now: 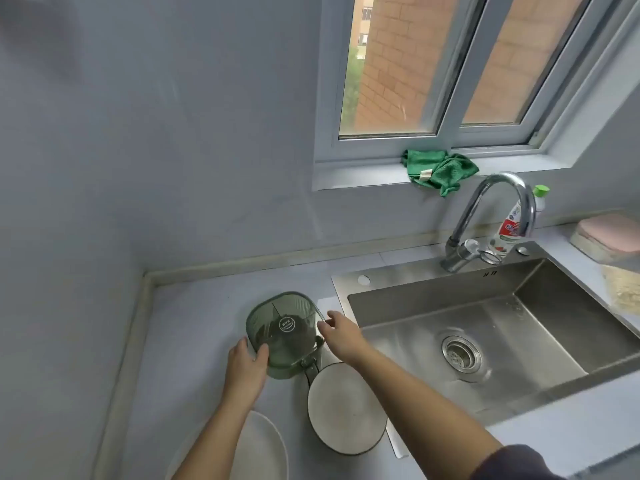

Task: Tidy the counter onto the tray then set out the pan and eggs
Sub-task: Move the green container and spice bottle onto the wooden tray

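The left hand (244,363) cups the near-left wall of the green basket (282,336), thumb hooked over the rim, so it grasps the basket; the right hand (341,336) sits at the basket's right rim with fingertips pinching or just touching the edge, and whether it truly grips there is hard to tell; the basket stands on the counter (194,306) between the 2 hands, just left of the sink (485,327), tilted a little toward the camera. Judging by the task, the basket is being lifted or shifted as part of the tidying; the left hand carries the firmer hold, and the basket lies directly ahead of both wrists. Touching its near edge is a dark handle (310,370) that runs toward the round white-lined pan (346,407); a white plate (259,448) lies under the left forearm, partly cut off by the frame. The basket's dark contents are unclear; no tray or eggs can be made out.
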{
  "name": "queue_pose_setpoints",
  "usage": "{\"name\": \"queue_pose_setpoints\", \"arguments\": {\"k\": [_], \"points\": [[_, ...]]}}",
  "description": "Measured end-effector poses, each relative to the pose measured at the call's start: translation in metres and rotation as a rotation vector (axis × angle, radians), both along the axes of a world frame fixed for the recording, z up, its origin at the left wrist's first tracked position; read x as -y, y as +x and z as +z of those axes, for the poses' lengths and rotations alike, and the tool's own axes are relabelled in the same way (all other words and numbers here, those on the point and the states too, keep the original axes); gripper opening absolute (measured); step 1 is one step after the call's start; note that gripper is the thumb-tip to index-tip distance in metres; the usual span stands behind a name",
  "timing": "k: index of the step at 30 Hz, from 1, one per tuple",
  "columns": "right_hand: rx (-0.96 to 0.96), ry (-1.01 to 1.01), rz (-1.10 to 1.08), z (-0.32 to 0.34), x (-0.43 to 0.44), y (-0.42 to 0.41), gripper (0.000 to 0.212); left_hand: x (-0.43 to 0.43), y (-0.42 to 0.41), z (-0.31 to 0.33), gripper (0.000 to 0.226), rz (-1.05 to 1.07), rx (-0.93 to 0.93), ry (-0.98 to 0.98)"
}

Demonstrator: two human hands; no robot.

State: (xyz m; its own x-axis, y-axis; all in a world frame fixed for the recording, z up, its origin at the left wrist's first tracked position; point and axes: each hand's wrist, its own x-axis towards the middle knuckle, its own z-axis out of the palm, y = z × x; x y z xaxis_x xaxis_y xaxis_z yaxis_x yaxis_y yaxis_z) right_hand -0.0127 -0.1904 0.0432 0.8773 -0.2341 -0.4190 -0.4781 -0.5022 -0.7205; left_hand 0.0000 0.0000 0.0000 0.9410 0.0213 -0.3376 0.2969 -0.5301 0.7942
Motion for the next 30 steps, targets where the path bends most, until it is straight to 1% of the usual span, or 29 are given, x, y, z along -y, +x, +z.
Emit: {"name": "queue_pose_setpoints", "arguments": {"k": [1, 2, 4, 7, 9, 10, 11, 13, 15, 17, 19, 21, 23, 25, 27, 30], "points": [[-0.005, 0.015, 0.005, -0.001, -0.002, 0.005, 0.029, 0.000, 0.004, -0.005, 0.037, 0.004, 0.005, -0.036], [-0.008, 0.038, 0.008, -0.004, -0.002, 0.009, 0.017, 0.002, 0.007, -0.004, 0.032, 0.004, -0.011, -0.078], [-0.018, 0.100, -0.038, -0.009, -0.005, 0.017, 0.022, 0.002, 0.009, -0.005, 0.029, 0.017, -0.043, -0.162], [-0.037, 0.221, -0.096, -0.012, -0.005, 0.021, 0.016, 0.006, 0.011, -0.007, 0.034, 0.080, -0.095, -0.274], [-0.030, 0.292, -0.107, -0.015, -0.004, 0.024, 0.006, 0.008, 0.015, -0.004, 0.039, 0.126, -0.125, -0.367], [-0.022, 0.326, -0.121, -0.017, -0.004, 0.025, 0.005, 0.008, 0.018, -0.002, 0.042, 0.150, -0.132, -0.402], [-0.015, 0.355, -0.135, -0.016, -0.004, 0.026, 0.009, 0.008, 0.023, -0.002, 0.046, 0.169, -0.126, -0.426], [0.011, 0.427, -0.179, -0.014, -0.006, 0.027, 0.012, 0.008, 0.031, 0.007, 0.050, 0.168, -0.099, -0.437], [0.043, 0.532, -0.219, -0.006, -0.004, 0.027, 0.011, 0.007, 0.039, 0.020, 0.048, 0.162, -0.033, -0.465], [0.069, 0.641, -0.237, 0.008, 0.005, 0.026, 0.014, 0.010, 0.043, 0.037, 0.043, 0.156, 0.024, -0.508], [0.081, 0.755, -0.231, 0.023, 0.019, 0.025, 0.022, 0.017, 0.045, 0.057, 0.036, 0.110, 0.057, -0.554], [0.074, 0.832, -0.209, 0.036, 0.036, 0.022, 0.037, 0.027, 0.044, 0.077, 0.032, 0.044, 0.070, -0.582], [0.061, 0.876, -0.185, 0.046, 0.057, 0.009, 0.050, 0.043, 0.039, 0.091, 0.030, -0.036, 0.058, -0.583], [0.094, 0.896, -0.187, 0.053, 0.076, -0.012, 0.052, 0.065, 0.029, 0.102, 0.023, -0.094, 0.055, -0.580], [0.163, 0.913, -0.258, 0.056, 0.097, -0.040, 0.052, 0.094, 0.015, 0.110, 0.017, -0.140, 0.064, -0.581], [0.245, 0.930, -0.393, 0.055, 0.135, -0.086, 0.053, 0.146, -0.018, 0.119, 0.020, -0.169, 0.041, -0.592]]}}
